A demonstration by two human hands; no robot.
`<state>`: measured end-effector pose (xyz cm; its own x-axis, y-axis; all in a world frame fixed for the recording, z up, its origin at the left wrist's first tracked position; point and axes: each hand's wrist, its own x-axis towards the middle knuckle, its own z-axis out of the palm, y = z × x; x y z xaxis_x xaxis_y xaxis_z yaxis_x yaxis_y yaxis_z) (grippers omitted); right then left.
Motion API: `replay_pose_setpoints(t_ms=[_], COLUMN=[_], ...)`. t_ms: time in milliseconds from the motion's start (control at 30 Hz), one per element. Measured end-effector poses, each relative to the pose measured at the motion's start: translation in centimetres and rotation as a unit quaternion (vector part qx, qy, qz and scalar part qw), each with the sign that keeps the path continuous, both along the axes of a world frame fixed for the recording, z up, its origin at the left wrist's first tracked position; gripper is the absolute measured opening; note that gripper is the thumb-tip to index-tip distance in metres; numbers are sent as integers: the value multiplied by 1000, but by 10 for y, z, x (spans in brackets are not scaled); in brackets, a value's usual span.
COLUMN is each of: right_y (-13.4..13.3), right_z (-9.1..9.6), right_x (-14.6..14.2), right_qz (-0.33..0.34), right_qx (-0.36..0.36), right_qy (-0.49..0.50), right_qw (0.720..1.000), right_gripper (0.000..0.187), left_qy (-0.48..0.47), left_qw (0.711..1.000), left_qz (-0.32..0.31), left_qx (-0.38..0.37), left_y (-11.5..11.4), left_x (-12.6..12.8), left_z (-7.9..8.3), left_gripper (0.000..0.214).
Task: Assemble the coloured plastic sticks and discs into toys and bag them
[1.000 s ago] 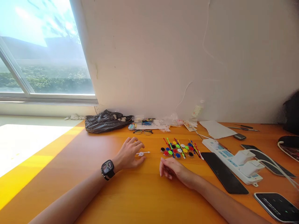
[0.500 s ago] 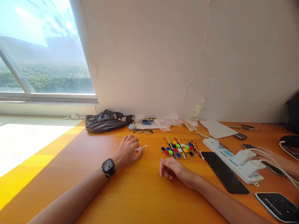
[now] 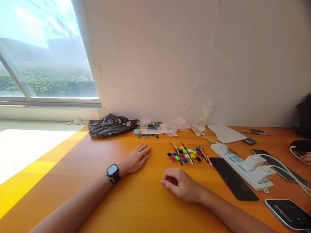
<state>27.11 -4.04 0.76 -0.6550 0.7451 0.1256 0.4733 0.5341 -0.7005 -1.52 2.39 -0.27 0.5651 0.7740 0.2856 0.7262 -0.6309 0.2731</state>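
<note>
My left hand [image 3: 136,158], with a ring and a dark smartwatch [image 3: 112,171] at the wrist, lies flat on the table with its fingers stretched out. Nothing shows between its fingers; whatever may be beneath the palm is hidden. To the right, my right hand [image 3: 182,186] rests on its side, loosely curled, the thumb close to the bent fingers. I see nothing in its shadowed hollow. Beyond it lies a cluster of small round coloured plastic pieces [image 3: 185,155] with several thin arrow-tipped sticks [image 3: 174,149] in red, green, yellow, blue and white among them.
A white power strip [image 3: 236,161] with chargers and cables runs along the right, beside a black phone [image 3: 233,178]. Folded glasses [image 3: 148,137] and a black plastic bag [image 3: 109,126] lie near the wall. Another person's hand [image 3: 306,157] shows at the far right edge.
My left hand has flattened, and the white arrow piece by its fingertips is out of sight. My right hand has drawn nearer and curled. The other person's hand has left the phone.
</note>
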Motion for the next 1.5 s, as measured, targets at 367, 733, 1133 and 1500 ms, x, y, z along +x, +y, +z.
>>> replay_pose_setpoints(t_ms=[367, 733, 1133, 1500], right_y=[19, 15, 9, 21], right_z=[5, 3, 2, 6], right_x=[13, 12, 8, 15], right_qz=[-195, -207, -161, -226], right_qx=[222, 210, 193, 183], right_qy=[-158, -240, -184, -289], right_qw=[942, 925, 950, 912], right_gripper=[35, 49, 57, 55], left_qy=[27, -13, -45, -44], left_qw=[987, 994, 985, 985], left_qz=[161, -54, -169, -166], left_qx=[-12, 97, 8, -29], left_y=[10, -20, -31, -28], left_x=[-13, 16, 33, 33], left_z=[-10, 12, 6, 7], left_gripper=[73, 80, 61, 58])
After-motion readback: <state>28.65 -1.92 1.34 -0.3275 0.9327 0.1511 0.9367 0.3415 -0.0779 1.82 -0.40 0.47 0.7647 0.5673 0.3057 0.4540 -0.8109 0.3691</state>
